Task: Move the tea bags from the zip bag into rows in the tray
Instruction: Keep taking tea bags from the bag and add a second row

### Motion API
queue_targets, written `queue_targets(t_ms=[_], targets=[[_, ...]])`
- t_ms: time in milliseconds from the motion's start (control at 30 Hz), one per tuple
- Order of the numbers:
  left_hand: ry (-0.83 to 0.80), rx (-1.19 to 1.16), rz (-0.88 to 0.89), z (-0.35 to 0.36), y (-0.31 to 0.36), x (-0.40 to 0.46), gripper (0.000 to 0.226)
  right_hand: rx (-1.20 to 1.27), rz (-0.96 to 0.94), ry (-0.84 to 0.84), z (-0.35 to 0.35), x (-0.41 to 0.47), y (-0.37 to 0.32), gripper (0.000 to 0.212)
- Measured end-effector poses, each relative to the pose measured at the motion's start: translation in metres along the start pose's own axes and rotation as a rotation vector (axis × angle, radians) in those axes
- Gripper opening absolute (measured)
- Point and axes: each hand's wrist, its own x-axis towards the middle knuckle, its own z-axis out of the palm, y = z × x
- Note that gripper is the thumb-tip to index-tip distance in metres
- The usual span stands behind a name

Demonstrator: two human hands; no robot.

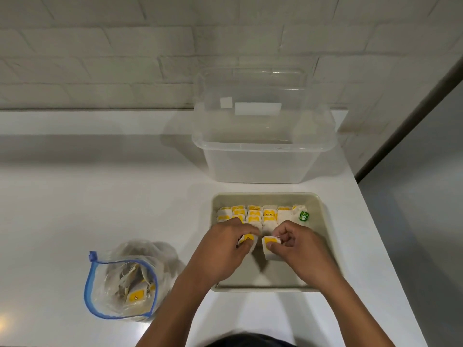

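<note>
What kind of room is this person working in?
Probably a home kitchen or pantry: a smooth white counter set against a white brick-pattern wall, a clear plastic storage tub, and tea bags being sorted into a tray.

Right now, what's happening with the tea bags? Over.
Left hand, right hand each pinch a tea bag over tray. Rows part filled. Zip bag open, more inside.

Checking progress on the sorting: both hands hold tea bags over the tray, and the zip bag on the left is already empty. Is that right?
Not quite. The head view shows the zip bag is not empty: tea bags remain inside it. The rest holds: the left hand and right hand each hold a tea bag over the tray, and the bag lies to the left.
</note>
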Motion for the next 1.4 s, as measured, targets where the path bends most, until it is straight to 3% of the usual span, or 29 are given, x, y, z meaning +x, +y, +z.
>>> queue_targets(t_ms=[167,333,467,733,900,1000,1267,1400], targets=[[0.074,-0.087,-0.09,-0.002,0.001,-0.002,0.034,-0.148,0.118,-0.022,-0.005,0.012,0.013,0.016],[0.117,-0.058,-0.088,-0.005,-0.003,-0.007,0.013,-0.244,0.178,-0.163,-0.012,0.021,0.01,0.01],[0.13,-0.049,-0.075,-0.006,-0.005,-0.009,0.012,-0.336,0.184,-0.273,-0.009,0.028,0.007,0.008],[0.171,-0.005,-0.066,-0.009,-0.012,-0.01,0.019,-0.414,0.103,-0.092,0.007,0.035,0.002,0.009],[0.198,-0.015,-0.075,-0.018,-0.013,-0.012,0.024,-0.521,0.167,-0.107,-0.008,0.033,0.006,0.014],[0.195,-0.008,-0.076,-0.017,-0.014,-0.012,0.022,-0.624,0.194,-0.101,-0.017,0.031,0.007,0.006],[0.134,0.011,-0.057,-0.006,-0.011,-0.008,0.022,-0.832,0.188,-0.152,-0.008,0.038,0.004,0.024],[0.128,0.015,-0.064,-0.007,-0.013,-0.008,0.018,-0.874,0.183,-0.094,-0.005,0.043,0.001,0.024]])
